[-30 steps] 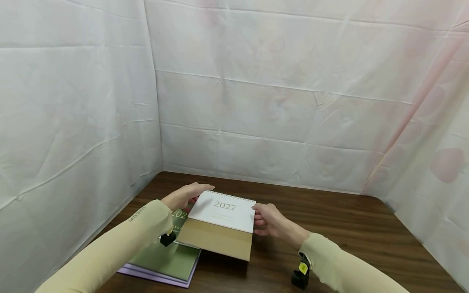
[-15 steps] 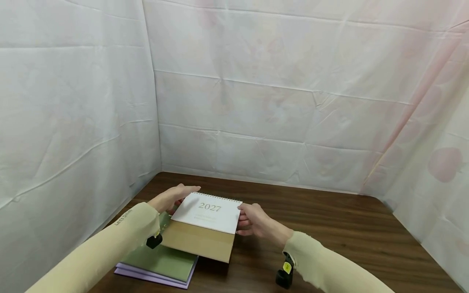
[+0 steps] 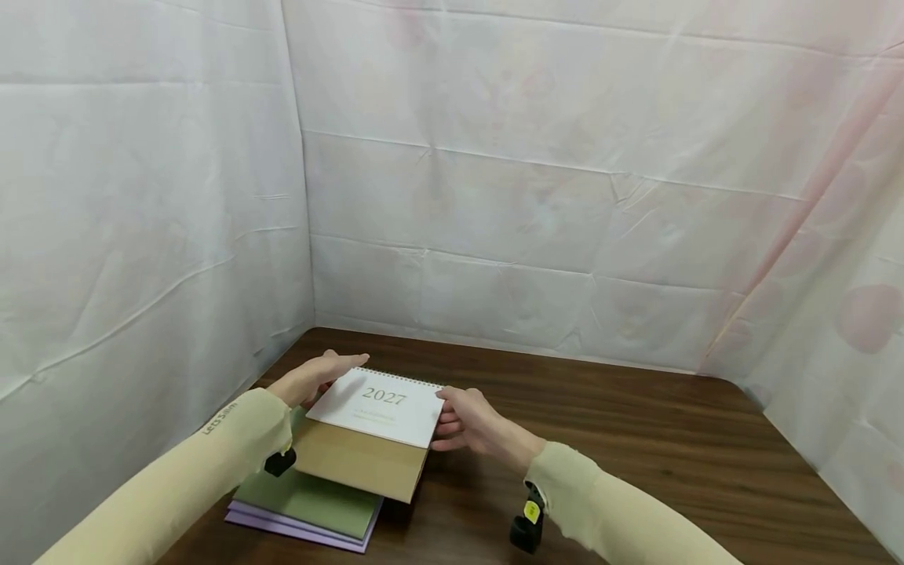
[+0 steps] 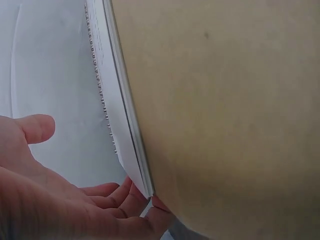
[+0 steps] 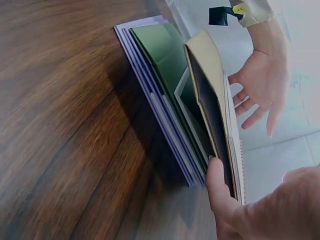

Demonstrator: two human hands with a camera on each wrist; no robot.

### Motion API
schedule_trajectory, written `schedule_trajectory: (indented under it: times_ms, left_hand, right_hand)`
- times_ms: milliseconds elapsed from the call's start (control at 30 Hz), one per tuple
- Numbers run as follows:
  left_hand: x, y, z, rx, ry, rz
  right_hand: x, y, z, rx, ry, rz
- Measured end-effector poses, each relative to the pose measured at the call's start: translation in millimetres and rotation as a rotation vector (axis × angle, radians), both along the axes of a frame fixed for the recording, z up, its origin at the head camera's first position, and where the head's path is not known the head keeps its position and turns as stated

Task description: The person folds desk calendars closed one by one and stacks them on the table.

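Observation:
A tan desk calendar with a white spiral-bound page marked 2027 (image 3: 377, 400) is tilted above a green calendar (image 3: 318, 500). In the head view, my right hand (image 3: 475, 424) grips its right side, thumb at the upper corner and fingers along the edge. My left hand (image 3: 308, 382) is at the opposite side. The left wrist view shows its fingertips touching the edge of the tan base (image 4: 225, 110), while the thumb stands away. Purple calendars (image 3: 297, 530) lie beneath the green one. Most of the green cover is hidden.
The dark wooden table (image 3: 636, 439) extends to the right of the stack. White cloth sheeting (image 3: 452, 196) hangs behind it and along both sides. Black wrist cameras (image 3: 526, 530) are worn on both forearms.
Both hands have carried the tan calendar left, over the green one. Its printed cover, partly visible a second ago, is now hidden. The stack beneath stays in place.

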State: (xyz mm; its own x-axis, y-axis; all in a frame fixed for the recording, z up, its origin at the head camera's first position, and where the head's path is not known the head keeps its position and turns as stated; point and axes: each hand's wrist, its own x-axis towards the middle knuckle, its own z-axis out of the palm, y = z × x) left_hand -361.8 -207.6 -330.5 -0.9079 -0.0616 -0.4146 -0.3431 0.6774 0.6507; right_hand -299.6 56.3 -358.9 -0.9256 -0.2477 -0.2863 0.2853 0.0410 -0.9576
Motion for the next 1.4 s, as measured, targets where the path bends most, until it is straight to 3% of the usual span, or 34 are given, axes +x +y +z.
schedule_trajectory:
  times_ms: [600,900,1233,1400]
  left_hand:
    - [2.4,-21.7,-2.2,-0.087,-0.005,0.004]
    - [7.0,-30.2,-5.1,-0.080,-0.022,0.012]
    - [10.5,-33.5,-8.9,-0.091,0.010,0.003]
    - [14.1,-37.9,-11.1,-0.054,0.021,0.008]
  right_hand:
    - [3.3,-20,-6.1,0.033,-0.007,0.073]
    - [2.5,-26,-5.3,0.054,0.006,0.097]
    - [-1.8,-30,-7.6,0.070,0.027,0.112]
    - [-4.4,-34,-11.7,0.072,0.015,0.120]
